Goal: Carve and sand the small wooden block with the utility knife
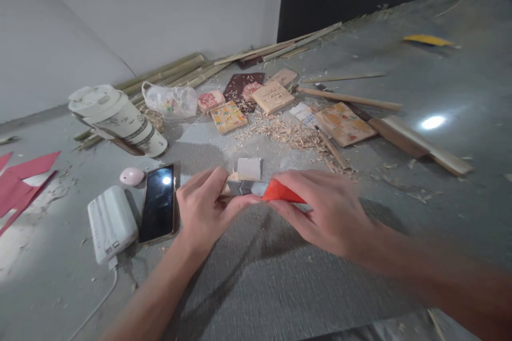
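My left hand (206, 208) is closed around a small pale wooden piece (232, 187) at the middle of the grey floor mat (256, 277). My right hand (324, 210) grips a red-handled utility knife (280, 193), whose metal blade section (248, 187) lies against the wooden piece by my left thumb. A small white block (248, 168) sits just behind the two hands. Wood shavings (292, 136) are scattered beyond it.
A phone (159, 202), a white power bank (111, 222) with cable and a pink egg-shaped object (132, 176) lie to the left. A tipped paper cup (116, 120), a plastic bag (170, 100), painted wooden tiles (344, 123), bamboo strips (168, 73) and red paper (22, 181) surround the spot.
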A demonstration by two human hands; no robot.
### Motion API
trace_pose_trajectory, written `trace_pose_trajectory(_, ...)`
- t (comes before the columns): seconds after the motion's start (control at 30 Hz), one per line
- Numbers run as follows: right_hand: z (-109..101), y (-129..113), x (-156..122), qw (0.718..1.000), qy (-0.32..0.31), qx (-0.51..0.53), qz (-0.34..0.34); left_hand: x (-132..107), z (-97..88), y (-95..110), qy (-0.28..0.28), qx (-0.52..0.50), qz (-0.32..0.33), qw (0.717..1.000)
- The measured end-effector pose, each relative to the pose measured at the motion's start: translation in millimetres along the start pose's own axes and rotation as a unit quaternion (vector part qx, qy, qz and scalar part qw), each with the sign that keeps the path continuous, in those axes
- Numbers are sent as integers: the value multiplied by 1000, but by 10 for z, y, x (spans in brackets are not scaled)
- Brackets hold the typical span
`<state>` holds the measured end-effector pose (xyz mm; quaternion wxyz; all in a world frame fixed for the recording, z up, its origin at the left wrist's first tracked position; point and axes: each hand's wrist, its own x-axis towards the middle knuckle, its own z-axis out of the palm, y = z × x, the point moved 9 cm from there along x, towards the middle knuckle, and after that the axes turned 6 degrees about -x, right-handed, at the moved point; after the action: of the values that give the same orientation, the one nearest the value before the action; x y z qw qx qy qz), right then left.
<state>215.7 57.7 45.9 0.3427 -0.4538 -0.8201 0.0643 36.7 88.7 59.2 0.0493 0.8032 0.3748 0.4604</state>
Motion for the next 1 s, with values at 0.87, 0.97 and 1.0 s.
trace_pose_trajectory(0.87, 112, 189, 12, 997, -40, 22, 61, -34, 20, 56, -41, 0, -10, 999)
trace_pose_trajectory(0.97, 107, 195, 5, 997, -39, 34, 60, -30, 24, 46, -38, -3, -9, 999)
trace_pose_trajectory(1.0, 108, 198, 4, 997, -39, 37, 60, -26, 26, 44, -38, -4, -8, 999)
